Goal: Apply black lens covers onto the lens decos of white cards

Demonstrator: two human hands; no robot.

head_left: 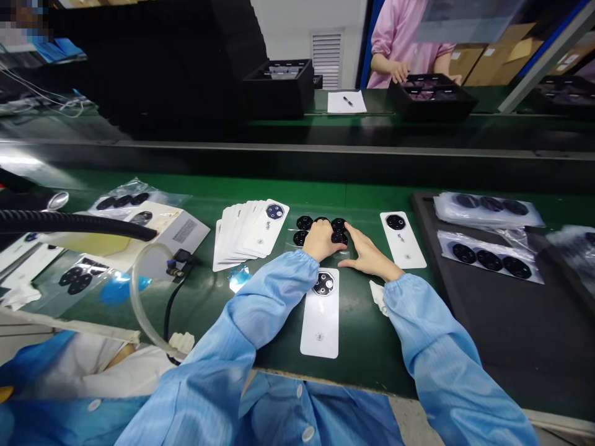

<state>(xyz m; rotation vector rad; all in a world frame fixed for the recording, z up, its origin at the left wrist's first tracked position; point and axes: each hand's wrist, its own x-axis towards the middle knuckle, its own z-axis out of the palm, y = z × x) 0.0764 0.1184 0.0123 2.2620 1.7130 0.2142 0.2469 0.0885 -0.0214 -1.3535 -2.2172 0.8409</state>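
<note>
Black discs [303, 223] under half-closed left hand [320, 241]

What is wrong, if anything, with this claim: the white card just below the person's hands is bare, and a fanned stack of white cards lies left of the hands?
The card below the left hand and right hand is not bare: a black lens piece sits at its top end, as the head view shows. The fanned stack stands as stated.

black discs [304, 222]: glossy, material unclear | my sleeves [432, 328]: smooth blue cloth | card strip [320, 325]: matt white paper | bags, right of frame [493, 244]: shiny clear plastic | bench mat [367, 347]: smooth green, low sheen
</note>
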